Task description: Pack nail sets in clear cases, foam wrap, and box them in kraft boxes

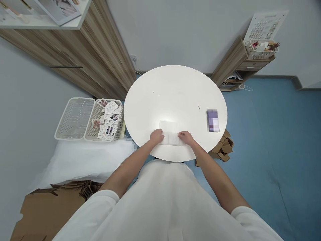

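Note:
A thin white sheet [172, 127], partly see-through and folded over along its near part, lies flat near the close edge of the round white table [173, 87]. Whether it is foam, film or paper I cannot tell. My left hand [157, 136] grips its left edge with curled fingers. On the opposite side my right hand [186, 137] pinches the folded part near its right edge. Between the two hands, the folded part [173, 138] shows faint vertical creases.
A phone [213, 120], blurred out, lies at the table's right. Left of the table, a white basket [120, 120] holds many printed cards beside its open lid [75, 118]. White sheets [87, 160] and flat cardboard [50, 214] are stacked below. Cardboard pieces [223, 147] lie at the right.

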Action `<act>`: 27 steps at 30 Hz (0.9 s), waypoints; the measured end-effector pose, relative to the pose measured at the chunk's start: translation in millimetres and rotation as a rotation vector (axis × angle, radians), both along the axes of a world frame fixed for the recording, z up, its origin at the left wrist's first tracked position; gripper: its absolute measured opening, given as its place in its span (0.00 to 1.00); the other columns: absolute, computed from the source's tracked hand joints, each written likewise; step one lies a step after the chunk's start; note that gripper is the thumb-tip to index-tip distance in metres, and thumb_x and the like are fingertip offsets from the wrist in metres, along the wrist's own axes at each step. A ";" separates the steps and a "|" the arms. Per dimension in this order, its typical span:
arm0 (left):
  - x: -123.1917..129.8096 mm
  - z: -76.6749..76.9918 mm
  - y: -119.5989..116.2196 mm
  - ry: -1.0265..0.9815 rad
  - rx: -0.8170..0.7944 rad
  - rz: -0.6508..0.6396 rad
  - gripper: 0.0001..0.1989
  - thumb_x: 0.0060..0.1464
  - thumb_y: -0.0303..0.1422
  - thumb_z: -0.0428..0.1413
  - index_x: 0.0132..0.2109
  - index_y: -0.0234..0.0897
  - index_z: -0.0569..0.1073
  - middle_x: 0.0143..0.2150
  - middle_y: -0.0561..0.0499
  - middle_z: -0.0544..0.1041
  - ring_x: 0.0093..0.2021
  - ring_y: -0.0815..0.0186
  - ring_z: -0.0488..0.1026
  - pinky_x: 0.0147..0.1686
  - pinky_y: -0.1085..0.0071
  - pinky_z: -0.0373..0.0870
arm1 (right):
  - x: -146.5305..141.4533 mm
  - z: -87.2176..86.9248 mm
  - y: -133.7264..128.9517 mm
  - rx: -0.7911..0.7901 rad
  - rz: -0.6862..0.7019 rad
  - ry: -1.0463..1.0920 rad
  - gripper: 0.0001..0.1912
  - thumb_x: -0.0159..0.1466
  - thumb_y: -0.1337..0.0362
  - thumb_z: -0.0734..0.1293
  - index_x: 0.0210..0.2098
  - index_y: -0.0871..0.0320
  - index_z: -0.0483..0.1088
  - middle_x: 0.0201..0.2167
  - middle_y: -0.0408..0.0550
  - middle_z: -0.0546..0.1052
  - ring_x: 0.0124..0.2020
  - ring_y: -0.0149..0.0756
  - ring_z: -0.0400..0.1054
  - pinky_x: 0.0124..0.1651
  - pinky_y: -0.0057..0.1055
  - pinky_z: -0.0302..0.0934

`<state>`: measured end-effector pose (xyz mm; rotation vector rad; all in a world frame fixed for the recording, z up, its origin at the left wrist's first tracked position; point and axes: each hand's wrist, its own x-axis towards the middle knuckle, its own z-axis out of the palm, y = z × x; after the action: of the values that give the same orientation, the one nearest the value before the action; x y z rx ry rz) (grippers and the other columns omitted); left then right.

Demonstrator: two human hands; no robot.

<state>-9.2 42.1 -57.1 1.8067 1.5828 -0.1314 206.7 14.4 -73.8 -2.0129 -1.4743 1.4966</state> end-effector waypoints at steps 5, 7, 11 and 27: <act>14.8 1.7 -33.4 -0.094 0.456 -0.426 0.26 0.50 0.37 0.50 0.56 0.37 0.60 0.56 0.42 0.63 0.57 0.54 0.56 0.55 0.58 0.51 | -2.5 2.4 -0.7 0.021 0.011 -0.090 0.12 0.57 0.59 0.61 0.37 0.54 0.72 0.40 0.44 0.75 0.42 0.34 0.67 0.43 0.29 0.59; 19.8 -3.0 -40.5 -0.072 0.452 -0.534 0.28 0.49 0.40 0.51 0.57 0.36 0.59 0.58 0.42 0.61 0.59 0.54 0.54 0.56 0.57 0.48 | -4.3 4.3 -1.3 0.039 0.037 -0.130 0.11 0.57 0.60 0.61 0.37 0.54 0.71 0.40 0.43 0.75 0.41 0.33 0.68 0.42 0.27 0.59; 22.7 -13.7 -39.7 0.024 0.419 -0.586 0.29 0.50 0.39 0.51 0.58 0.37 0.56 0.61 0.43 0.58 0.60 0.56 0.52 0.56 0.58 0.47 | -9.5 6.7 -3.9 0.068 0.060 -0.216 0.12 0.59 0.62 0.60 0.39 0.55 0.71 0.41 0.44 0.75 0.42 0.32 0.67 0.43 0.26 0.58; 21.4 -12.9 -41.5 -0.069 0.416 -0.529 0.28 0.50 0.40 0.52 0.58 0.40 0.58 0.60 0.43 0.58 0.61 0.54 0.50 0.56 0.58 0.46 | 19.3 -0.4 -48.6 0.227 -0.179 -0.511 0.23 0.56 0.62 0.60 0.51 0.56 0.59 0.46 0.53 0.66 0.48 0.43 0.61 0.44 0.34 0.57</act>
<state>12.2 0.6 -70.0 2.4979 1.1036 0.0213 226.0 -34.3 -74.2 -2.4094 -1.4954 0.7346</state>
